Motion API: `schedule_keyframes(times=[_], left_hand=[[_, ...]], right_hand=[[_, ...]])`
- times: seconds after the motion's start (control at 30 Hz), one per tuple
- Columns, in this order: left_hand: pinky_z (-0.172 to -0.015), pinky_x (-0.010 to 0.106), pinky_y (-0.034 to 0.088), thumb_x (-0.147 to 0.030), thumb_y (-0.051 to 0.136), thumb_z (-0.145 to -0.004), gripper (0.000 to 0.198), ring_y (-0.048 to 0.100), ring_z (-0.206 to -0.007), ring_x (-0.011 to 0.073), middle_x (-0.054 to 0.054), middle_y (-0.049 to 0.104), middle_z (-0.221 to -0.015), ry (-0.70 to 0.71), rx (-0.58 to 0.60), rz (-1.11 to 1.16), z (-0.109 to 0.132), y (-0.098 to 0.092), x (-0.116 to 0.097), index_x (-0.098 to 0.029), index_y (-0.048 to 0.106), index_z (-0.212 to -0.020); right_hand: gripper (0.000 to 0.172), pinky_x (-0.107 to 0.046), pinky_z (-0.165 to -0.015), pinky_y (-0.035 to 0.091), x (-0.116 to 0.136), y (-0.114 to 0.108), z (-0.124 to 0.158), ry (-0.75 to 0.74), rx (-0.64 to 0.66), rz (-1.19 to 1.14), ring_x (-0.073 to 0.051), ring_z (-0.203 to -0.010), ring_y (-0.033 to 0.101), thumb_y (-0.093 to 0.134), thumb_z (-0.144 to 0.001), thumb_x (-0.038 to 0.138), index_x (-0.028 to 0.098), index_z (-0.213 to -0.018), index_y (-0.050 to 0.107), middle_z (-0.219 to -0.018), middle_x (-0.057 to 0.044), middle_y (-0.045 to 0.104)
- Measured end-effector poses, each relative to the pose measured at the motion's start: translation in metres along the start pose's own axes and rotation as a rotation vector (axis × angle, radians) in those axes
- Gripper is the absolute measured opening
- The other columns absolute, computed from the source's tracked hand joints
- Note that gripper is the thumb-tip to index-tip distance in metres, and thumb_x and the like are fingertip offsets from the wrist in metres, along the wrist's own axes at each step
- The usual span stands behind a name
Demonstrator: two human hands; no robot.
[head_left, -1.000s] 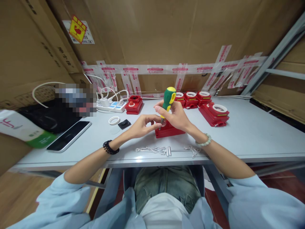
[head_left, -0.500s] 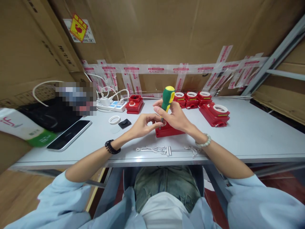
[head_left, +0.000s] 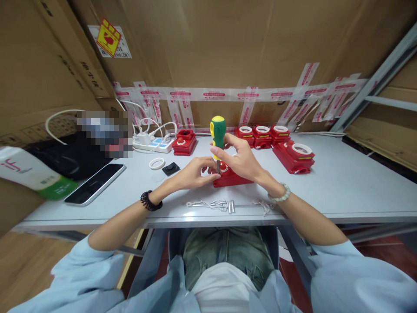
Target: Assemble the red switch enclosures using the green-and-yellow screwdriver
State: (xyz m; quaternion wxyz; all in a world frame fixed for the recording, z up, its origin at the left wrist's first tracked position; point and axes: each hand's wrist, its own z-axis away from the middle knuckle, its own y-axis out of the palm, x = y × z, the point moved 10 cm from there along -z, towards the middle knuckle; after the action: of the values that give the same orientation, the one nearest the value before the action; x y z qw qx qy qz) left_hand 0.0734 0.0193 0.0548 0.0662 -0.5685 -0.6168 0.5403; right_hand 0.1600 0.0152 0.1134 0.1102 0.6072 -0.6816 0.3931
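Observation:
A screwdriver [head_left: 219, 131] with a green and yellow handle stands nearly upright, its shaft pointing down at the left end of a red housing [head_left: 233, 179]. My right hand [head_left: 243, 160] is closed around the lower handle, thumb in front. At the foot of the shaft, my left hand [head_left: 197, 171] has its fingers curled together against the housing's left end; what they pinch is hidden. A red dome [head_left: 223, 166] shows on the housing between the hands. Nearer me lie several metal screws and rods [head_left: 213, 203], two short metal cylinders [head_left: 231, 206] and white string [head_left: 267, 208].
A white ring [head_left: 157, 164] and a black square part [head_left: 171, 168] lie left. Behind are a red unit [head_left: 184, 142] and a power strip [head_left: 159, 144]; several red housings with white rings [head_left: 301, 149] stand right. A phone [head_left: 94, 184] and white-green tube [head_left: 35, 174] lie far left.
The screwdriver has swung from a rightward lean to nearly upright, its handle moving left. My right-hand fingers have shifted on the handle, and the red dome has come into view.

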Motion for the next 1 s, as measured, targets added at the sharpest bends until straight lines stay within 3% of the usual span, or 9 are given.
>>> schedule_keyframes(times=[0.17, 0.33, 0.4, 0.57, 0.77, 1.0], left_hand=[[-0.06, 0.024, 0.039, -0.038, 0.064, -0.089, 0.026, 0.053, -0.064, 0.0116, 0.001, 0.063, -0.069, -0.041, -0.04, 0.073, -0.002, 0.0, 0.006, -0.015, 0.063, -0.075], [-0.059, 0.024, 0.041, -0.044, 0.07, -0.085, 0.03, 0.057, -0.064, 0.0115, 0.003, 0.069, -0.073, -0.105, -0.116, 0.196, 0.003, -0.013, 0.003, -0.014, 0.067, -0.08], [-0.059, 0.024, 0.044, -0.042, 0.073, -0.083, 0.029, 0.061, -0.064, 0.0126, 0.005, 0.072, -0.074, -0.12, -0.044, 0.26, 0.005, -0.006, -0.003, -0.014, 0.07, -0.081], [-0.066, 0.022, 0.049, -0.035, 0.074, -0.083, 0.019, 0.068, -0.067, 0.0133, 0.006, 0.077, -0.079, -0.033, 0.261, 0.22, 0.013, 0.033, -0.025, -0.016, 0.077, -0.086], [-0.069, 0.021, 0.05, -0.031, 0.069, -0.088, 0.018, 0.07, -0.071, 0.0146, 0.008, 0.078, -0.085, 0.028, 0.305, 0.097, 0.014, 0.047, -0.028, -0.017, 0.078, -0.091], [-0.065, 0.02, 0.049, -0.028, 0.063, -0.09, 0.019, 0.069, -0.067, 0.0132, 0.008, 0.078, -0.084, 0.015, 0.392, 0.096, 0.018, 0.05, -0.029, -0.015, 0.078, -0.091]], right_hand=[[0.034, -0.035, -0.08, 0.049, 0.005, -0.006, 0.0, -0.025, -0.052, -0.001, -0.016, -0.084, 0.06, 0.059, -0.09, 0.052, 0.019, -0.098, 0.064, -0.095, -0.005, 0.068], [0.035, -0.037, -0.081, 0.055, 0.011, -0.024, 0.0, -0.05, -0.205, -0.084, -0.018, -0.086, 0.063, 0.062, -0.087, 0.055, 0.022, -0.1, 0.062, -0.096, -0.004, 0.068], [0.038, -0.038, -0.081, 0.057, 0.011, -0.036, 0.001, -0.047, -0.294, -0.107, -0.019, -0.089, 0.065, 0.064, -0.084, 0.058, 0.024, -0.101, 0.062, -0.098, -0.005, 0.068], [0.04, -0.037, -0.077, 0.059, 0.009, -0.06, 0.002, -0.073, -0.477, -0.13, -0.02, -0.09, 0.067, 0.063, -0.083, 0.061, 0.026, -0.1, 0.059, -0.1, -0.005, 0.068], [0.038, -0.032, -0.067, 0.058, 0.005, -0.052, 0.002, -0.041, -0.426, -0.136, -0.017, -0.084, 0.066, 0.066, -0.082, 0.057, 0.023, -0.097, 0.057, -0.097, -0.005, 0.067], [0.044, -0.032, -0.069, 0.059, 0.002, -0.047, 0.003, 0.015, -0.393, -0.153, -0.017, -0.082, 0.067, 0.071, -0.075, 0.061, 0.023, -0.093, 0.057, -0.097, -0.005, 0.069]])
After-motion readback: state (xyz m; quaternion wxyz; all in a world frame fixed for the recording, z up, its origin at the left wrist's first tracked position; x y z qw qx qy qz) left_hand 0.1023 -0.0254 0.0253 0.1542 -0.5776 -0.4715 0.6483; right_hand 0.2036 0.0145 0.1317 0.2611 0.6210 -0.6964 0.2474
